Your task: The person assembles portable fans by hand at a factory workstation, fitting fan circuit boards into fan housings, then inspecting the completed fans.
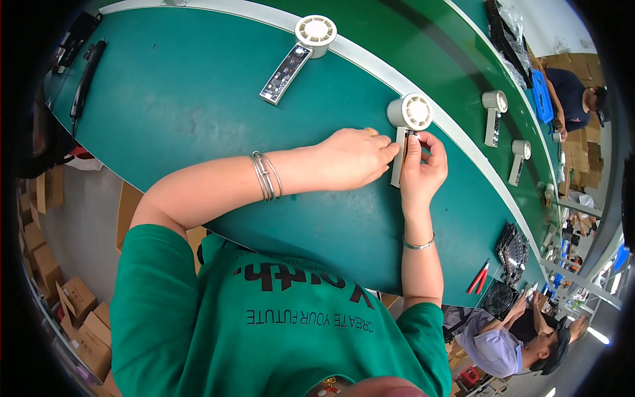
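A white handheld fan (pixel 409 112) with a round vented head lies in front of me, its handle toward me. My left hand (pixel 354 159) reaches across from the left, with its bent fingertips gripping the left side of the handle. On the handle's right side, my right hand (pixel 423 169) has its thumb and fingers closed at its upper part, just below the head. The fingers hide much of the handle's inside. Farther left lies a second handheld fan (pixel 316 33), its open handle showing a circuit board (pixel 286 73).
Beyond the white rail (pixel 370 63), a green conveyor belt (pixel 456 86) carries more fans (pixel 493 119). A black corded tool (pixel 86 86) lies far left. Red-handled pliers (pixel 478 278) and a black round-grilled fan (pixel 499 300) sit right. Co-workers (pixel 493 344) work nearby; cartons (pixel 86 331) stand left.
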A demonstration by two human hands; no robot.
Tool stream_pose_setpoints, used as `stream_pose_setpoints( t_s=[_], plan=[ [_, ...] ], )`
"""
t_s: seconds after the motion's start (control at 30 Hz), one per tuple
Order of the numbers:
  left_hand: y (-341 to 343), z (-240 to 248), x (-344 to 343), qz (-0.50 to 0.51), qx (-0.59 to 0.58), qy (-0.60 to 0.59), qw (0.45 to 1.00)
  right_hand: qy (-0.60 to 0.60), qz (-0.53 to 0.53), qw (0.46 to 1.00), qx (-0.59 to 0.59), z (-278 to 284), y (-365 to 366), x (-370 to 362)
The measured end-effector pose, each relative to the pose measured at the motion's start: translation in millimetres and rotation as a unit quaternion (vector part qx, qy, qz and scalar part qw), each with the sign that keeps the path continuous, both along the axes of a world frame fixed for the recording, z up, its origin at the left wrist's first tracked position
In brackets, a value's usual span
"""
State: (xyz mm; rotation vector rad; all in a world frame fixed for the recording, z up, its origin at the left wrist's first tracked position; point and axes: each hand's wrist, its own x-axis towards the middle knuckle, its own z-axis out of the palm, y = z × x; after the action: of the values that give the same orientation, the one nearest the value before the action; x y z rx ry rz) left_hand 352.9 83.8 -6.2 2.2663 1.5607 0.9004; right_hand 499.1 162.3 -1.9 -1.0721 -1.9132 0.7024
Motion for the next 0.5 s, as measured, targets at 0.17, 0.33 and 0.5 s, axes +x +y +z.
stream_pose_setpoints(
  t_s=[0.17, 0.33, 0.5],
  plan=[
    [-1.0, -0.4, -4.2, 0.03, -0.01, -0.018, 0.999, -0.052, 0.006, 0.998, 0.041, 5.6, -2.6, -3.5],
    [0.7, 4.8, -0.5, 0.056, 0.008, -0.037, 0.998, -0.107, -0.016, 0.994, 0.005, 6.1, -4.5, -1.5],
    [7.2, 8.6, 3.0, 0.069, 0.037, -0.052, 0.996, -0.126, -0.029, 0.991, 0.019, 1.9, -2.5, 0.7]
  ],
)
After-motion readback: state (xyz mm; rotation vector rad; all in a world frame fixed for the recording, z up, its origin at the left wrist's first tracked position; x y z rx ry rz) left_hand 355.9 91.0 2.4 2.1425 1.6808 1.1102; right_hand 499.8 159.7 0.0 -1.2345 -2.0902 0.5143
